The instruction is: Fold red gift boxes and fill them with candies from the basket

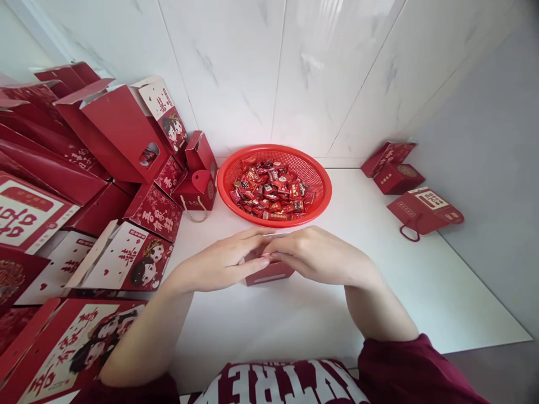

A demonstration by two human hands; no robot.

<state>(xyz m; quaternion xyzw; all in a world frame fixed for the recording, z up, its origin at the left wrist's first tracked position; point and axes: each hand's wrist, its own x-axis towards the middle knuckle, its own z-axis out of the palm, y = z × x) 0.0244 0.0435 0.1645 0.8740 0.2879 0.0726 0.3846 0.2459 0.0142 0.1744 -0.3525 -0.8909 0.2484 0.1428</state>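
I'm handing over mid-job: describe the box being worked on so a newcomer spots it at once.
Find the perforated red basket of wrapped candies on the white table. Just in front of it, the left hand and right hand partly cover a small red box. Only this box has hands on it; other boxes sit to either side.

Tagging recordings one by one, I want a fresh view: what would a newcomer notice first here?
Probably the bright red basket of wrapped sweets at the centre. Next, the pile of red boxes crowding the left side. Nearer, the left hand and right hand meet over a small red box.
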